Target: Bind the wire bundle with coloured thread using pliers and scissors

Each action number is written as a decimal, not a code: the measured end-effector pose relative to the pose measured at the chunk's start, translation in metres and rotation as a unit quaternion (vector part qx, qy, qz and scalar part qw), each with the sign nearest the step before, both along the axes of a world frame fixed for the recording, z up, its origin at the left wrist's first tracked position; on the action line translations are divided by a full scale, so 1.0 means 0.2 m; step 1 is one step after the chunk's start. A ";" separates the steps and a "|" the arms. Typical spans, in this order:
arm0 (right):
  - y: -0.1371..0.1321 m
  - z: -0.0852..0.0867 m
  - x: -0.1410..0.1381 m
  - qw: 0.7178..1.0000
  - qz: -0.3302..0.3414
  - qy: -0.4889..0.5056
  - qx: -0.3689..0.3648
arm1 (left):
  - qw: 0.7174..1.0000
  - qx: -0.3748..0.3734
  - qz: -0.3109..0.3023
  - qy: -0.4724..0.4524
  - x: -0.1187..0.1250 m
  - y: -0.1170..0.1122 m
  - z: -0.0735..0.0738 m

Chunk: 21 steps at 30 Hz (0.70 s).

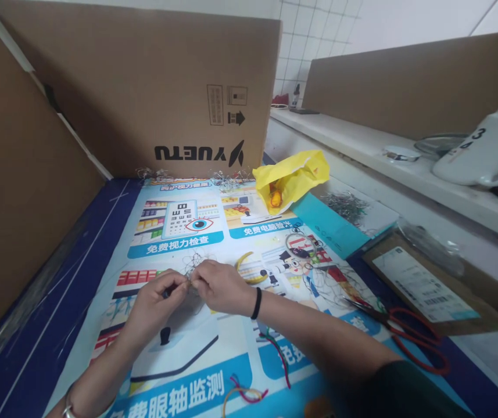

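Note:
Over the printed sheet (pixel 179 342), my left hand (pixel 159 299) and my right hand (pixel 222 284) meet with their fingertips pinched close together. A loose tangle of thin silvery wire (pixel 194 262) sticks out just behind the fingertips, and both hands appear to grip it. The exact pinch point is partly hidden by the fingers. A curved yellow strip (pixel 255 280) lies right beside my right hand. Nearer to me, a red-and-green cord (pixel 280 353) and a small bunch of pink and yellow cords (pixel 249 395) rest on the sheet.
Red-handled scissors (pixel 418 334) lie at the right, near a cardboard parcel (pixel 432 284). A yellow bag (pixel 294 177) stands open at the back, with a wire pile (pixel 344 206) beside it. Large cardboard panels (pixel 135 87) wall the left and back. A white jug (pixel 486 148) stands on the ledge.

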State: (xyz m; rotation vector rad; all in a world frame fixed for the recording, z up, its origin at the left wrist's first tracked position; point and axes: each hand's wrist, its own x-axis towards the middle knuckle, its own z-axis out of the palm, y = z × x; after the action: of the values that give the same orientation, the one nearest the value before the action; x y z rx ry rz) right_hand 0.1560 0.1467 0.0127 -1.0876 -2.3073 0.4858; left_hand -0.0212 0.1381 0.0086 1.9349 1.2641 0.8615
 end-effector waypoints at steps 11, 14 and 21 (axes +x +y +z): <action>-0.01 0.04 0.00 0.992 0.011 -0.112 0.064 | 0.998 0.066 0.015 0.018 0.00 0.01 -0.02; 0.02 0.13 0.04 0.997 0.006 -0.060 0.050 | 0.999 0.043 0.026 0.003 -0.01 0.02 -0.04; 0.04 0.44 0.27 0.989 -0.032 0.100 0.105 | 0.998 0.036 0.038 -0.021 0.00 0.00 -0.07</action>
State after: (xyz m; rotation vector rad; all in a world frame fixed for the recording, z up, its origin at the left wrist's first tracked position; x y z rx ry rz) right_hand 0.2108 0.1537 0.1010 -0.9610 -2.0894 0.3039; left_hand -0.0213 0.1385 -0.0045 1.9254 1.3051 0.9938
